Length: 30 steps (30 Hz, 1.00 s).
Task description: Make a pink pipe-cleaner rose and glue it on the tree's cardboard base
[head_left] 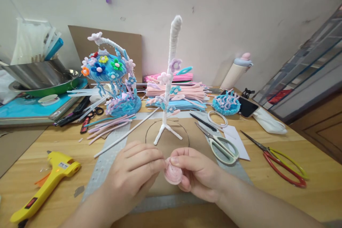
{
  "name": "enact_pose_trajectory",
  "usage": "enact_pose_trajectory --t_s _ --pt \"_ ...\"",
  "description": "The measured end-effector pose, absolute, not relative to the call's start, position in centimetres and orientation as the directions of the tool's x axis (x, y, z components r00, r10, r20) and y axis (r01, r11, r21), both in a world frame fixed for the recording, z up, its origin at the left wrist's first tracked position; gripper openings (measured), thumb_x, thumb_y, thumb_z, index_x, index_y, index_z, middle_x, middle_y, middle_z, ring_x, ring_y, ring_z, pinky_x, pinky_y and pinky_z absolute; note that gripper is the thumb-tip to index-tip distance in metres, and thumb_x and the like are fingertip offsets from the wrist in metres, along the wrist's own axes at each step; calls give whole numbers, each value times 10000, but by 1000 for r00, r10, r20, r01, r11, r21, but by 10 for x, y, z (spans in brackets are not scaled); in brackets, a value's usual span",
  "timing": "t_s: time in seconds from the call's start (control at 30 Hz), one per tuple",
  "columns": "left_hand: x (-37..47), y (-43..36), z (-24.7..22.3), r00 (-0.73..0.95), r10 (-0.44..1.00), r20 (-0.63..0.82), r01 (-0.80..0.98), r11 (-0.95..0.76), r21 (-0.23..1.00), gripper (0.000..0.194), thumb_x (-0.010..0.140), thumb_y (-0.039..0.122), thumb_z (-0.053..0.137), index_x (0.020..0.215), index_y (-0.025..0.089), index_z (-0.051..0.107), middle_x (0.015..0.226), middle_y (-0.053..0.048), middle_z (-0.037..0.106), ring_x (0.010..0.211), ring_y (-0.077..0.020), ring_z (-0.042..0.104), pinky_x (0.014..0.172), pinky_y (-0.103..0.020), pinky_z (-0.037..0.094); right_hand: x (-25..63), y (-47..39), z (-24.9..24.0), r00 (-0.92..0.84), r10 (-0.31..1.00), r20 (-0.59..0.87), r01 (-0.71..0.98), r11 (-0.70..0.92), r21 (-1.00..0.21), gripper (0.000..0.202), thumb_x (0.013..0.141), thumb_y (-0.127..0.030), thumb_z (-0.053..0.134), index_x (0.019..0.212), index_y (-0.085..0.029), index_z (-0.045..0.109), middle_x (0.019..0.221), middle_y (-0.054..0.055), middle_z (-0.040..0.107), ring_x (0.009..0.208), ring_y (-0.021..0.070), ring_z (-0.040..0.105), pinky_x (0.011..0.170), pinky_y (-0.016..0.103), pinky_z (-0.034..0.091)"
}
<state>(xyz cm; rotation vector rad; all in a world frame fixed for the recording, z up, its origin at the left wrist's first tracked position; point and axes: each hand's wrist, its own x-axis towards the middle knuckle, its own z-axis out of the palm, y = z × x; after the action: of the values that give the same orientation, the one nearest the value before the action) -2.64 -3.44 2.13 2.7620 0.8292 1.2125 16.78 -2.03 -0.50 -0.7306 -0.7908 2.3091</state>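
Observation:
A pale pink pipe cleaner coil (173,174) is pinched between my two hands. My right hand (200,171) grips its right side, thumb on top and fingers behind. My left hand (139,171) is closed at the coil's left edge, its fingertips partly hidden. Just beyond stands a white pipe-cleaner-wrapped stem (166,96) on splayed feet, bearing small pink, lilac and blue flowers. It rests on brown cardboard (139,128) where a circle is drawn. Behind it lie bundles of pink pipe cleaners (176,91) and blue pipe cleaners (184,104).
On the left lies a yellow glue gun (50,178), with a finished flower lamp (109,67) behind. Green-handled scissors (223,148) and red-and-yellow-handled scissors (283,167) lie right. A blue round piece (226,105), a phone (247,107) and a bottle (236,71) stand or lie farther back.

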Motion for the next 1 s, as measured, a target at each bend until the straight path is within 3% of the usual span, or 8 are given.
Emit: enact_pose_trajectory --t_s 0.2,0.37,0.6,0.83,1.0 --pt "-23 -32 18 485 578 656 421 -812 405 313 838 26 508 1045 223 635 918 -49 706 862 -151 654 768 -266 506 168 -22 1 -561 786 -259 -373 -520 -769 276 701 -342 776 672 -112 626 609 27 655 368 22 471 356 115 343" --pt "-23 -32 18 510 596 621 361 -803 475 368 817 -5 449 1062 209 621 962 -67 689 943 -172 637 830 -307 504 168 -22 1 -534 813 -232 -388 -479 -787 279 707 -351 777 676 -114 634 596 20 650 382 32 490 362 119 366" --pt "-24 -33 19 569 548 613 412 -835 364 361 798 -20 441 1036 201 598 977 -67 691 986 -190 605 883 -343 465 168 -21 -1 -587 753 -298 -392 -586 -709 229 725 -305 759 713 -97 666 566 -10 589 386 16 455 352 97 346" --pt "-24 -35 20 626 492 606 478 -855 200 295 797 18 466 1005 176 602 955 -66 695 979 -204 601 844 -338 450 168 -20 -4 -636 713 -297 -422 -643 -640 185 753 -252 732 679 -105 647 551 -28 541 411 13 426 386 92 346" --pt "-23 -35 19 646 469 603 481 -863 156 267 816 37 457 999 176 593 951 -70 695 964 -205 598 824 -337 442 168 -20 -4 -664 694 -279 -441 -664 -604 184 774 -220 712 654 -107 631 556 -30 527 432 11 421 400 83 346"
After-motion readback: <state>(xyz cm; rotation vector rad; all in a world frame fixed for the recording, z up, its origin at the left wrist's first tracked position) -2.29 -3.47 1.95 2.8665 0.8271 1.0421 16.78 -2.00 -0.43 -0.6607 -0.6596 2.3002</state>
